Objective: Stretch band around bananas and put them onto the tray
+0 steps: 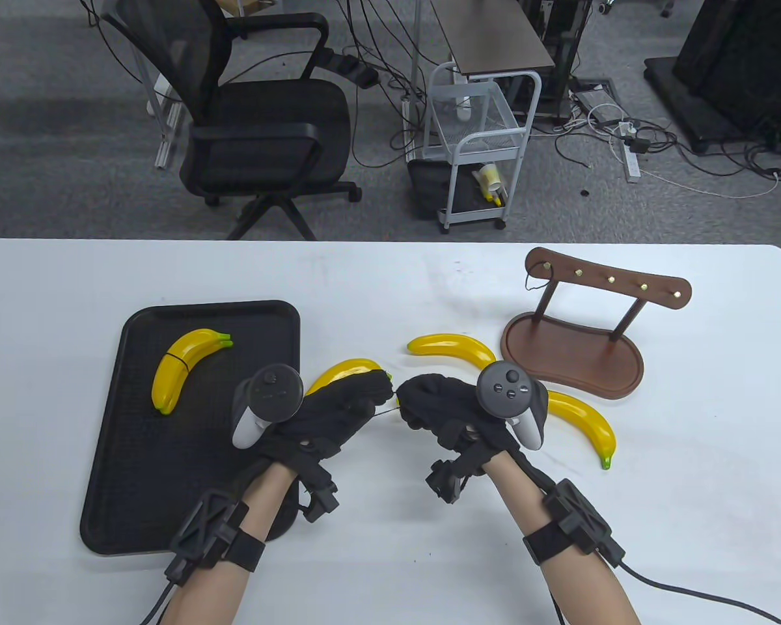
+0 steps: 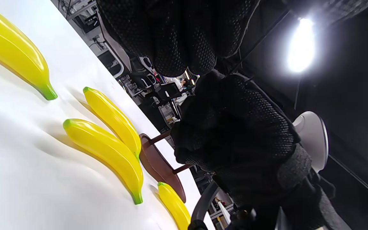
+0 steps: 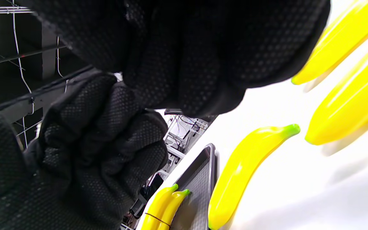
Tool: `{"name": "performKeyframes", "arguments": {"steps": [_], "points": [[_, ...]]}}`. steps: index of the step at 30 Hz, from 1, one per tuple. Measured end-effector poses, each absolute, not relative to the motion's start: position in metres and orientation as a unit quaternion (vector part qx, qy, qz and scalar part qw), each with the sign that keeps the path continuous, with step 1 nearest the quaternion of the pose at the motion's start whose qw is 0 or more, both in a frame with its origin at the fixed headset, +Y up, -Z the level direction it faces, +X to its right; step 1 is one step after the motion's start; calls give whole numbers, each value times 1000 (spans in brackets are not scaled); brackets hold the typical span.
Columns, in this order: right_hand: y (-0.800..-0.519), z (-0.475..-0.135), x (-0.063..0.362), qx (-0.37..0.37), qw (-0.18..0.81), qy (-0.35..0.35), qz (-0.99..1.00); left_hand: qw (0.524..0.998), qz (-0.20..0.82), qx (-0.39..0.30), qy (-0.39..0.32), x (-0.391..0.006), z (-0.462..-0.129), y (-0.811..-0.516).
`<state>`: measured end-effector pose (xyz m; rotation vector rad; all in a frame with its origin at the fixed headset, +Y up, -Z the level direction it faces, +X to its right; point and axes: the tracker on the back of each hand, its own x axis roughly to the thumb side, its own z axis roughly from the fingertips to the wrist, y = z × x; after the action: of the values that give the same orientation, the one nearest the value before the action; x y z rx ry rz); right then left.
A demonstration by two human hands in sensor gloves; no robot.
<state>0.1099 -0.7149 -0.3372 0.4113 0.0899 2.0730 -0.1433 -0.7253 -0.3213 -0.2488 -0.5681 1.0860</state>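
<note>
We judge the task about half done: one pair of glossy yellow plastic bananas [image 1: 185, 368], already bound by a thin dark band, lies on the black rectangular plastic tray [image 1: 137, 469] at the left of the white surface [image 1: 690, 508]. Loose bananas left on the surface: we count three in the table view, one [image 1: 338, 376] partly under the hands, one [image 1: 452, 346] by the brown wooden stand [image 1: 576, 348], one [image 1: 582, 426] to the right; the wrist views hint at a fourth. Our gloved left hand [image 1: 335, 416] and right hand [image 1: 446, 407] each pinch an end of a thin dark elastic band [image 1: 385, 410], drawn taut between them just above the surface.
</note>
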Motion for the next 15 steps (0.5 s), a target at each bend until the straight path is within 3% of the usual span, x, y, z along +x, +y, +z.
{"name": "performKeyframes", "arguments": {"steps": [15], "points": [[-717,-338,111,162,479,7,863,772,543,-154,-291,-139,-322,-725]]}}
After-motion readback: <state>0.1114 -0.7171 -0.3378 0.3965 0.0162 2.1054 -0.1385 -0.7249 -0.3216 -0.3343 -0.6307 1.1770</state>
